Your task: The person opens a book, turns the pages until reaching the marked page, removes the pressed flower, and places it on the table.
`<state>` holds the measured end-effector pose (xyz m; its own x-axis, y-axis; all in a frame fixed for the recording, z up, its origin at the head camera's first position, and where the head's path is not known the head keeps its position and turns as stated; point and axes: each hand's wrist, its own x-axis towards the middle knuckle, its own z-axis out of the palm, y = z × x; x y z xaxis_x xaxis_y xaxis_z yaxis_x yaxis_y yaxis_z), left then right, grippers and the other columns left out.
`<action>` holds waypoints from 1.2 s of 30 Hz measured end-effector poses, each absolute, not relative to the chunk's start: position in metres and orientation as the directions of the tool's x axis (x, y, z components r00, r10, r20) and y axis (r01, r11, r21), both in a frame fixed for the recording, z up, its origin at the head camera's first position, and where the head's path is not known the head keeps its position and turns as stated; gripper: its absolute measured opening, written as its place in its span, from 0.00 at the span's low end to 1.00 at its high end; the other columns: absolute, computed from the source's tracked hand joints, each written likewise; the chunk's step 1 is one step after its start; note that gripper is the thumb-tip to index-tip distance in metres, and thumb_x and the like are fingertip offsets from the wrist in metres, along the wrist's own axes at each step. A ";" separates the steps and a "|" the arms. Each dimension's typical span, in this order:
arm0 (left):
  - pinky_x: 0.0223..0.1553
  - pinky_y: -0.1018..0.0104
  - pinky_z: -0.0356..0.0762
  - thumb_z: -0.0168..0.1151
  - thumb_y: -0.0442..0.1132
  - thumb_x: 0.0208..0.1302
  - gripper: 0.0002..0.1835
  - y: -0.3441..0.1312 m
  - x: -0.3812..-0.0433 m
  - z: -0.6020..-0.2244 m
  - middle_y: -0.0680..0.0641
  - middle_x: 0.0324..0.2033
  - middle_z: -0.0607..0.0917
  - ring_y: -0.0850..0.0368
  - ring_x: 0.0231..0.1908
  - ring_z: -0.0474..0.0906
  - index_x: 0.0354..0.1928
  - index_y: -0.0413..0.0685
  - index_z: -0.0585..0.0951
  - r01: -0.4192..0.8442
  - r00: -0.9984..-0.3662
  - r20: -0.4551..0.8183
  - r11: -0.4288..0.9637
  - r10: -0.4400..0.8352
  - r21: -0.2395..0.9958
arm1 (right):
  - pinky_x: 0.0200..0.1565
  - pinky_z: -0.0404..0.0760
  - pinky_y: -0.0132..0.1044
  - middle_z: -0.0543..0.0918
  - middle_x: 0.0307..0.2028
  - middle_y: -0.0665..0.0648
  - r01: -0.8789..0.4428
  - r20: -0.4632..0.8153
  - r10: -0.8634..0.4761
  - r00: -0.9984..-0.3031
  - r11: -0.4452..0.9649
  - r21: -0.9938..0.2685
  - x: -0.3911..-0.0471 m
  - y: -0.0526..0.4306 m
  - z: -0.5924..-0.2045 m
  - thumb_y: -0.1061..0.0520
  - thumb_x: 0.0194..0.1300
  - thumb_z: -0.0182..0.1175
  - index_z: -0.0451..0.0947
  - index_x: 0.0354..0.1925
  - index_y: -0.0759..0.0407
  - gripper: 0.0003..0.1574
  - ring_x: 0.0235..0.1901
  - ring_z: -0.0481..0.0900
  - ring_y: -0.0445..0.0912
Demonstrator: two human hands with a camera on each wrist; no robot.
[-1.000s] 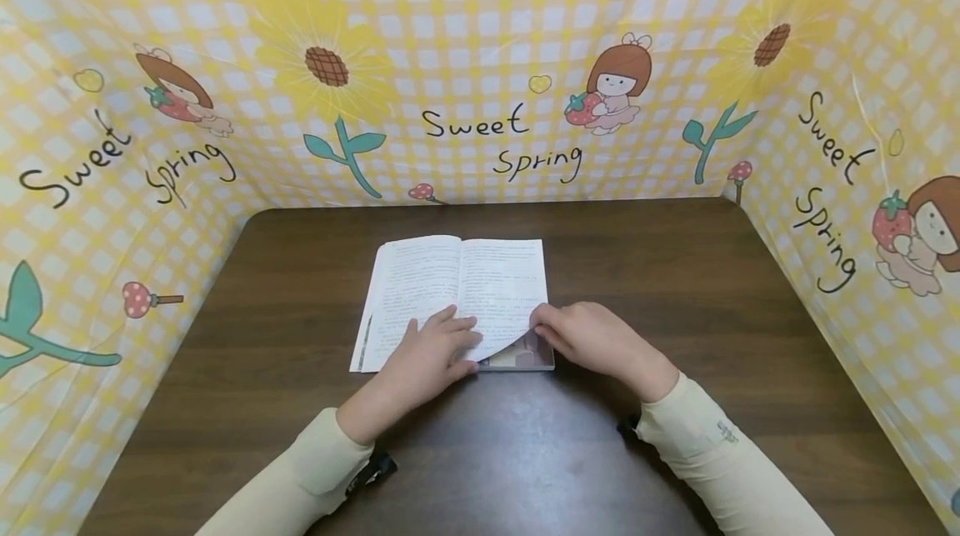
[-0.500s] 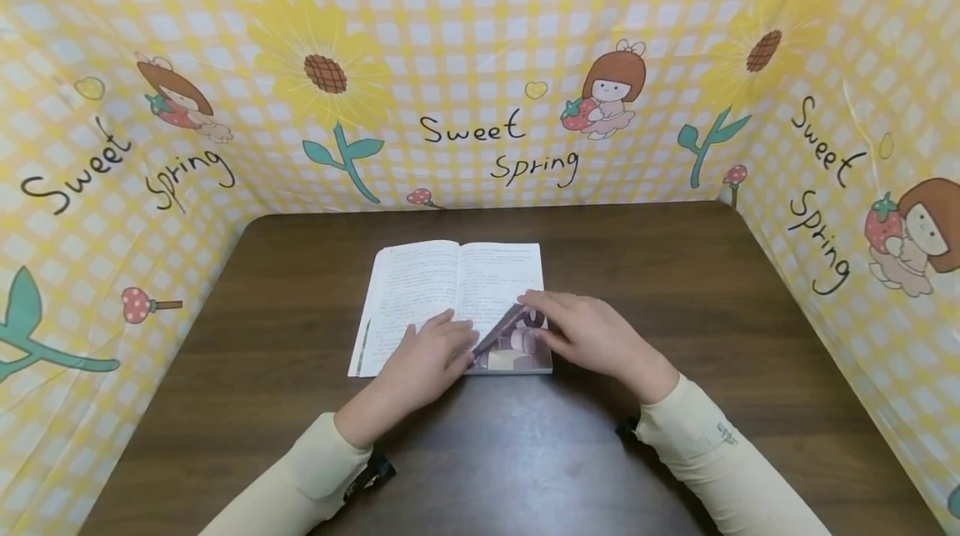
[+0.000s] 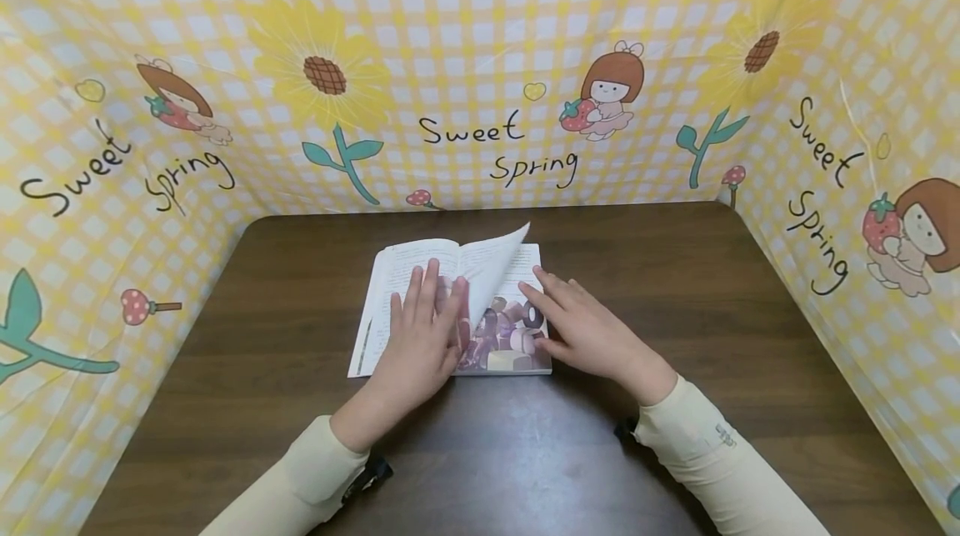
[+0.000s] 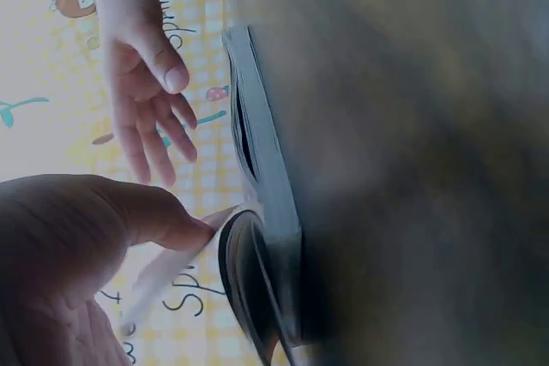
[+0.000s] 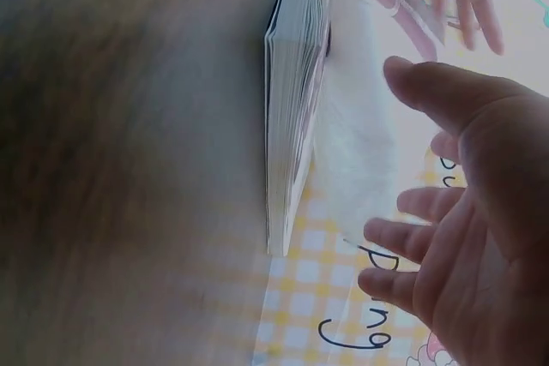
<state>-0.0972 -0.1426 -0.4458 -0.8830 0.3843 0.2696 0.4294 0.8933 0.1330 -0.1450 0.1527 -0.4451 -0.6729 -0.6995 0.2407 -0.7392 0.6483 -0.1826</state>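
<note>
The left hand lies with fingers extended and slightly parted; its thumb touches a curling page, though whether it pinches it is unclear. The right hand is spread and holds nothing, at the book's right edge. What seems to matter most: the page rises just right of the left hand, the nearer one, its fold slanting from near left to far right. The book lies beneath, spine running near to far, on a brown table backed by yellow checked cloth.
</note>
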 end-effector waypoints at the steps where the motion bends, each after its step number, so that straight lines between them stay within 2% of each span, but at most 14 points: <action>1: 0.70 0.22 0.44 0.73 0.41 0.58 0.62 -0.144 -0.098 -0.445 0.40 0.81 0.29 0.34 0.80 0.31 0.83 0.59 0.38 0.437 -0.875 0.276 0.894 0.398 0.097 | 0.72 0.62 0.63 0.56 0.79 0.66 -0.734 0.237 -0.696 -0.678 0.654 -0.183 -0.145 0.153 -0.445 0.45 0.67 0.69 0.54 0.81 0.53 0.53 0.75 0.62 0.61; 3: 0.69 0.21 0.40 0.72 0.41 0.60 0.59 -0.146 -0.098 -0.444 0.42 0.82 0.31 0.34 0.80 0.30 0.83 0.59 0.42 0.458 -0.859 0.284 0.888 0.427 0.049 | 0.73 0.60 0.63 0.55 0.79 0.66 -0.726 0.227 -0.690 -0.688 0.662 -0.187 -0.144 0.153 -0.446 0.44 0.67 0.69 0.55 0.81 0.53 0.54 0.76 0.60 0.62; 7: 0.68 0.20 0.42 0.68 0.40 0.65 0.50 -0.151 -0.098 -0.443 0.44 0.83 0.41 0.35 0.80 0.39 0.83 0.59 0.51 0.503 -0.840 0.250 0.864 0.481 0.029 | 0.74 0.56 0.63 0.53 0.80 0.65 -0.715 0.183 -0.692 -0.699 0.673 -0.187 -0.144 0.153 -0.446 0.42 0.67 0.69 0.57 0.80 0.52 0.53 0.77 0.57 0.64; 12: 0.65 0.18 0.51 0.66 0.38 0.67 0.42 -0.156 -0.097 -0.442 0.46 0.82 0.49 0.36 0.79 0.48 0.81 0.59 0.59 0.527 -0.847 0.143 0.843 0.511 0.111 | 0.75 0.53 0.63 0.49 0.81 0.63 -0.697 0.114 -0.688 -0.716 0.696 -0.174 -0.143 0.154 -0.449 0.38 0.67 0.68 0.59 0.79 0.49 0.51 0.79 0.52 0.62; 17: 0.63 0.21 0.60 0.58 0.40 0.73 0.35 -0.158 -0.096 -0.442 0.45 0.81 0.56 0.37 0.78 0.55 0.80 0.58 0.61 0.458 -0.885 0.028 0.861 0.464 0.219 | 0.76 0.49 0.64 0.50 0.81 0.61 -0.710 0.062 -0.715 -0.696 0.673 -0.207 -0.143 0.153 -0.451 0.36 0.68 0.65 0.60 0.79 0.47 0.49 0.79 0.51 0.62; 21: 0.61 0.22 0.64 0.55 0.43 0.75 0.35 -0.159 -0.096 -0.442 0.42 0.80 0.57 0.36 0.77 0.56 0.80 0.56 0.60 0.394 -0.908 -0.035 0.880 0.417 0.267 | 0.76 0.48 0.64 0.52 0.81 0.60 -0.721 0.019 -0.736 -0.677 0.657 -0.220 -0.142 0.151 -0.450 0.36 0.68 0.65 0.58 0.80 0.48 0.51 0.79 0.52 0.62; 26: 0.61 0.23 0.64 0.54 0.45 0.76 0.33 -0.159 -0.097 -0.441 0.41 0.80 0.57 0.36 0.77 0.55 0.80 0.54 0.61 0.359 -0.916 -0.071 0.888 0.394 0.289 | 0.75 0.49 0.66 0.53 0.81 0.60 -0.727 -0.015 -0.749 -0.662 0.647 -0.231 -0.141 0.151 -0.450 0.34 0.67 0.65 0.55 0.81 0.50 0.55 0.79 0.52 0.62; 30: 0.62 0.22 0.62 0.56 0.54 0.75 0.34 -0.160 -0.097 -0.444 0.41 0.80 0.58 0.36 0.78 0.53 0.78 0.55 0.65 0.342 -0.915 -0.112 0.891 0.388 0.298 | 0.74 0.49 0.68 0.56 0.80 0.59 -0.737 -0.035 -0.769 -0.638 0.623 -0.261 -0.140 0.151 -0.454 0.33 0.66 0.65 0.58 0.80 0.51 0.54 0.79 0.53 0.61; 33: 0.61 0.21 0.62 0.60 0.61 0.71 0.37 -0.160 -0.098 -0.445 0.41 0.80 0.57 0.36 0.78 0.52 0.76 0.54 0.68 0.340 -0.912 -0.132 0.895 0.389 0.288 | 0.74 0.48 0.68 0.57 0.80 0.59 -0.740 -0.052 -0.777 -0.628 0.616 -0.270 -0.140 0.151 -0.455 0.32 0.65 0.66 0.62 0.78 0.51 0.52 0.79 0.53 0.60; 36: 0.61 0.21 0.62 0.63 0.62 0.68 0.37 -0.159 -0.098 -0.446 0.41 0.80 0.57 0.37 0.78 0.52 0.74 0.55 0.72 0.333 -0.914 -0.138 0.901 0.381 0.278 | 0.75 0.48 0.66 0.57 0.80 0.58 -0.736 -0.069 -0.776 -0.627 0.619 -0.275 -0.139 0.151 -0.455 0.32 0.65 0.66 0.64 0.77 0.51 0.51 0.79 0.54 0.58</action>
